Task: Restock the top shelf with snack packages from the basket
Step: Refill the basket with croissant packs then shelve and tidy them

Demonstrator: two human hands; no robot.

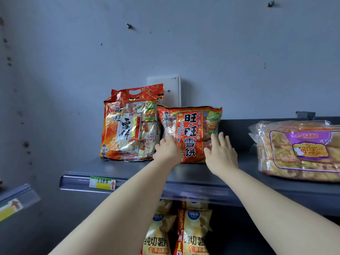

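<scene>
Left hand [166, 149] and right hand [221, 151], seemingly flat-fingered, against red 旺旺雪饼 bag [191, 129].

This is looking like a small grocery shop. Packaged snacks are standing face-out on a dark metal top shelf [202, 174]: a handled rice-cracker multipack [127, 129], a red rice-cracker bag [191, 126] just beside it, and, well apart to the right, a clear-wrapped pastry pack [301, 150]. A clear plastic price rail [77, 181] is running along the shelf's front edge, carrying a green and yellow price tag [102, 182] with a red arrow. Yellow potato chip bags [195, 230] are hanging in a row below, and a second tagged rail [16, 199] is showing at the left.
</scene>
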